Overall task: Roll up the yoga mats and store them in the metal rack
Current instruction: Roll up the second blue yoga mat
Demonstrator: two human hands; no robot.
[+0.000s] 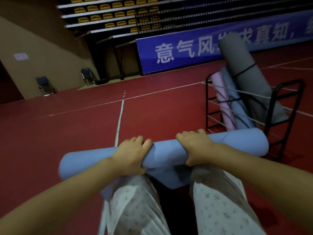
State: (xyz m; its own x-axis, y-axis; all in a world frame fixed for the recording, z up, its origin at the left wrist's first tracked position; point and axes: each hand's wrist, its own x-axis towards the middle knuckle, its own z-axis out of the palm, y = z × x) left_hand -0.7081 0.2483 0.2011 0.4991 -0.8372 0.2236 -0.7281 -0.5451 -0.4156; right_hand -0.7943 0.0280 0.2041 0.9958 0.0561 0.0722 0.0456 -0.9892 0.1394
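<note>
A light blue yoga mat [167, 152] lies rolled into a thick tube across my knees, with a short flap still flat beneath it. My left hand [133, 154] grips the roll left of its middle, fingers curled over the top. My right hand [194, 148] grips it right of the middle in the same way. The black metal rack [277, 119] stands just beyond the roll's right end. It holds a grey rolled mat [249, 77], a blue rolled mat [237, 107] and a pink rolled mat [221, 99], all leaning.
Red sports floor [76, 129] with white lines stretches ahead and left. A blue banner [183, 51] with white characters stands behind the rack. Two folding chairs [44, 85] sit by the tan wall at left. Yellow stadium seats [115, 14] rise at the back.
</note>
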